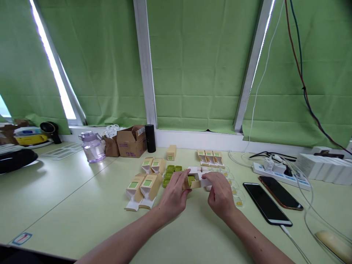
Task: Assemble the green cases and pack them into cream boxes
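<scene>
Held just above the middle of the worktop (90, 216), nearer to right edge than left corner cards: one small tan carton (195, 184), top open, with a green piece (190, 179) visible inside. Left hand (173, 194) partly closed around the carton's left side, thumb in front, fingers behind. Right hand (222, 194) curled, fingertips at the white flap (205, 182); cannot tell whether pinching or only pressing. Judged part-way along: this carton occupied but not yet closed. Toward the left edge, four cartons (147, 183) with flaps open toward the front edge; toward the back edge, three more (209, 157) likewise open; contents of these not visible. Near the back edge, a single carton (171, 152), apparently closed. Still outside any carton: green cups (166, 182) beside the left hand, partly hidden, and clear domes (238, 201) with yellow centres, right-edge side of the right hand. Much apparently left to do.
</scene>
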`<state>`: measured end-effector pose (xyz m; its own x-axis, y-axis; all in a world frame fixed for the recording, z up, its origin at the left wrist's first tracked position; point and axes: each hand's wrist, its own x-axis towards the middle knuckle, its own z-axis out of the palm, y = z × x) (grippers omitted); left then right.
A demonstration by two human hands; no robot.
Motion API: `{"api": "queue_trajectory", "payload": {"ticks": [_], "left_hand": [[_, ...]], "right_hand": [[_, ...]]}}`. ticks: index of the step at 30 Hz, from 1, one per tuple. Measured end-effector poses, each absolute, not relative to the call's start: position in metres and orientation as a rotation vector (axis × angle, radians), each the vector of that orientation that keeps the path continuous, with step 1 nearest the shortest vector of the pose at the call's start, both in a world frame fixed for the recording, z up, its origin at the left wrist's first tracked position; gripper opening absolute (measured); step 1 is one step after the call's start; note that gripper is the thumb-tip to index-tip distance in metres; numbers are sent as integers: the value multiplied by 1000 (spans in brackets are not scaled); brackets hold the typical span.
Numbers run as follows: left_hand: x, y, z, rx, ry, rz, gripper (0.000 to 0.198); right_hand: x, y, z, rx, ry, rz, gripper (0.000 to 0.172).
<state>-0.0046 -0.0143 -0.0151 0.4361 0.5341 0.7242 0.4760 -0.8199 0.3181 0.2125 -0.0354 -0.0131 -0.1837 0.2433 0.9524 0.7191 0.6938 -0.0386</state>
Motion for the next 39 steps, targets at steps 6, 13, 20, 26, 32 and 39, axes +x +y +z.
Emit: {"api": "queue_trajectory", "payload": {"ticks": [6,13,20,26,32,39], "left_hand": [[-4,-13,-17,2559,929,1377,72],[-4,-12,-18,2557,941,1394,71],[-4,-12,-17,2548,956,1371,70],[-4,-13,-16,2547,957,1366,71],[-4,-12,-16,2536,947,1370,71],[-4,-13,-17,2507,954,1387,73]], "right_hand": [[203,-41,-12,-821,-1817,-453,50],[200,-43,-11,-843,-1810,-372,41],[198,-46,-9,-882,-1812,-272,34],[198,-46,-13,-911,-1827,-214,35],[199,-50,-9,-898,-1856,-230,39],[198,-49,-13,-867,-1927,-339,45]]}}
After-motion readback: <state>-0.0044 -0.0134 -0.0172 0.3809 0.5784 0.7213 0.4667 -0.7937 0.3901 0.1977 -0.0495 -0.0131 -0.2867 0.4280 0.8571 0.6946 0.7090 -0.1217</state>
